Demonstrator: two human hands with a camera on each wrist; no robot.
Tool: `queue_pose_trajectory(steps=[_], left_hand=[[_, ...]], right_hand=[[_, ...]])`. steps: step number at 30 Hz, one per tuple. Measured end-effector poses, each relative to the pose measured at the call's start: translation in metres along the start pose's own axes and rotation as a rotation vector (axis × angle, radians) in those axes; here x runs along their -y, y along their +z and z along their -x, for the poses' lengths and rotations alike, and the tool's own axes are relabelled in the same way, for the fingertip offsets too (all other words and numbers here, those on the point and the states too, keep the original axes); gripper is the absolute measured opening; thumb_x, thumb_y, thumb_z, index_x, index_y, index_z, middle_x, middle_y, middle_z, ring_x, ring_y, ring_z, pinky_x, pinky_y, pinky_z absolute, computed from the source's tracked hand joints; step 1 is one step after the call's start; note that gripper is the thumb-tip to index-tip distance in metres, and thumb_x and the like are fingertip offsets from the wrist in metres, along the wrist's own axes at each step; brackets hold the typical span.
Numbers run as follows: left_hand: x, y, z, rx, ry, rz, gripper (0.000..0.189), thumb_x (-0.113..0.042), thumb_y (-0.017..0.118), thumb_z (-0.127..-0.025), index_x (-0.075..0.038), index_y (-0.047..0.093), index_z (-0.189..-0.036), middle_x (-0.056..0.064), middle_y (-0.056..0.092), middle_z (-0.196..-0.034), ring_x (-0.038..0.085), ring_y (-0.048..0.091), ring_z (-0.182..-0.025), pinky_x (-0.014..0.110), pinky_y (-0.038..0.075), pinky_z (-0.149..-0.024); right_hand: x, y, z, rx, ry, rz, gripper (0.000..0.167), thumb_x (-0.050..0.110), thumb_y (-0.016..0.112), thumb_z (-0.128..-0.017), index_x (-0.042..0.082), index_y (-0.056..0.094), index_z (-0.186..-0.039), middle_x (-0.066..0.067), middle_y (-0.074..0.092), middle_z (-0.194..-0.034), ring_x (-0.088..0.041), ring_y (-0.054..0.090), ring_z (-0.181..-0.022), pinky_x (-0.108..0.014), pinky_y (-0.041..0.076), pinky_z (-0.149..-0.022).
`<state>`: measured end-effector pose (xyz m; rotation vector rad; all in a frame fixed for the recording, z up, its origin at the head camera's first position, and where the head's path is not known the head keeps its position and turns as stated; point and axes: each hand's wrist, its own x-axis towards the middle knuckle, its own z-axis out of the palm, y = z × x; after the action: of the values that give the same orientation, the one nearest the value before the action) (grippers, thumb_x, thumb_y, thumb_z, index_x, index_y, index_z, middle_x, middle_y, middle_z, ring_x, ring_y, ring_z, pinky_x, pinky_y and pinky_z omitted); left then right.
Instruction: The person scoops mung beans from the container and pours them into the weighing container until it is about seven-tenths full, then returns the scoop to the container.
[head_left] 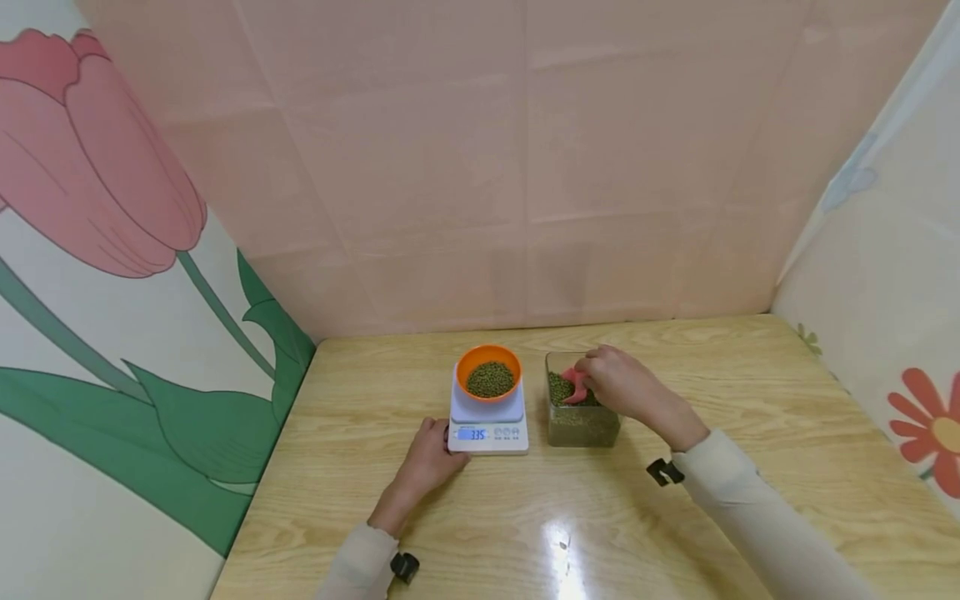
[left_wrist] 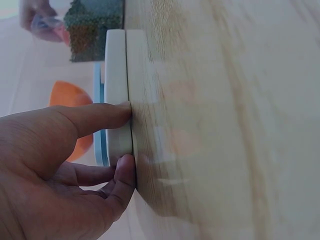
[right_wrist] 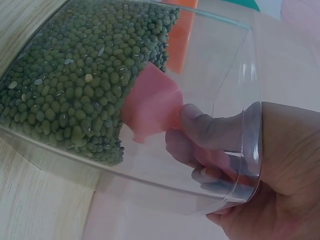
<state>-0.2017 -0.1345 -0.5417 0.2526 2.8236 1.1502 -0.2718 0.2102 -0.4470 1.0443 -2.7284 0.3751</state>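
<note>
You are pinching the pink scoop (right_wrist: 152,102) in your curled right hand (head_left: 618,379), slanting its long axis into the container (head_left: 585,427), the orange bowl (head_left: 489,353) lying toward the surface's (head_left: 337,400) left edge, your left hand (head_left: 433,457) gripping the scale (head_left: 489,414).

I can't read button labels (head_left: 507,433) on digital scale (head_left: 487,412): too small. Pink scoop (right_wrist: 152,102) partly hidden by right hand (right_wrist: 280,160). Head view's bottom edge cuts off both sleeves (head_left: 757,512).

On my head feed I read the digits 335 on the blue display (head_left: 472,434) of the white scale (head_left: 488,419). Tiny print (head_left: 468,427) above them defeats me.
</note>
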Motion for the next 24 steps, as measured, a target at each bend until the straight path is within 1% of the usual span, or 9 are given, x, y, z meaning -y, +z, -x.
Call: queue_pose_trajectory(steps=[2, 5, 10, 16, 21, 24], left_hand=[[0.0004, 0.0005, 0.0002, 0.001, -0.001, 0.000, 0.048, -0.011, 0.085, -0.087, 0.003, 0.069, -0.130, 0.011, 0.062, -0.109, 0.019, 0.045, -0.095, 0.030, 0.045, -0.080], [0.0015, 0.0014, 0.0000, 0.001, -0.003, 0.000, 0.049, -0.010, 0.085, -0.087, 0.003, 0.069, -0.131, 0.011, 0.062, -0.109, 0.019, 0.045, -0.095, 0.030, 0.045, -0.079], [0.0022, 0.0014, 0.0002, -0.003, -0.003, 0.015, 0.050, -0.010, 0.086, -0.086, 0.004, 0.068, -0.131, 0.012, 0.061, -0.109, 0.019, 0.045, -0.095, 0.030, 0.045, -0.079], [0.0014, 0.0012, 0.0010, 0.000, -0.010, 0.015, 0.049, -0.010, 0.085, -0.086, 0.004, 0.069, -0.131, 0.012, 0.061, -0.110, 0.019, 0.045, -0.095, 0.030, 0.045, -0.079], [0.0016, 0.0008, -0.0005, -0.001, -0.004, 0.001, 0.049, -0.010, 0.085, -0.087, 0.003, 0.069, -0.131, 0.012, 0.062, -0.110, 0.019, 0.045, -0.096, 0.030, 0.045, -0.079], [0.0013, 0.0004, -0.0004, 0.002, -0.007, 0.003, 0.049, -0.010, 0.085, -0.087, 0.003, 0.069, -0.131, 0.011, 0.062, -0.110, 0.019, 0.045, -0.095, 0.030, 0.044, -0.079]], right_hand=[[-0.0003, 0.0008, 0.0005, 0.003, 0.004, 0.004, 0.020, -0.008, 0.077, -0.089, 0.009, 0.077, -0.080, -0.002, 0.073, -0.082, -0.021, 0.066, -0.077, -0.045, 0.059, -0.080], [0.0000, 0.0011, 0.0008, 0.002, 0.007, 0.010, 0.019, -0.007, 0.078, -0.090, 0.009, 0.076, -0.080, -0.004, 0.074, -0.083, -0.022, 0.067, -0.077, -0.043, 0.059, -0.075], [-0.0003, 0.0010, 0.0004, 0.000, 0.005, 0.021, 0.020, -0.006, 0.077, -0.091, 0.010, 0.076, -0.080, -0.004, 0.072, -0.081, -0.024, 0.069, -0.077, -0.043, 0.059, -0.072], [-0.0005, 0.0000, 0.0009, 0.004, 0.009, 0.010, 0.027, -0.013, 0.075, -0.089, 0.012, 0.075, -0.077, -0.004, 0.074, -0.085, -0.024, 0.069, -0.080, -0.043, 0.059, -0.074], [-0.0007, -0.0014, 0.0012, 0.007, 0.016, -0.008, 0.031, -0.015, 0.073, -0.088, 0.013, 0.074, -0.076, -0.005, 0.076, -0.089, -0.026, 0.069, -0.084, -0.045, 0.059, -0.077], [-0.0002, -0.0026, 0.0010, 0.007, 0.012, -0.017, 0.031, -0.015, 0.074, -0.087, 0.014, 0.074, -0.076, -0.005, 0.076, -0.090, -0.026, 0.069, -0.085, -0.046, 0.059, -0.078]])
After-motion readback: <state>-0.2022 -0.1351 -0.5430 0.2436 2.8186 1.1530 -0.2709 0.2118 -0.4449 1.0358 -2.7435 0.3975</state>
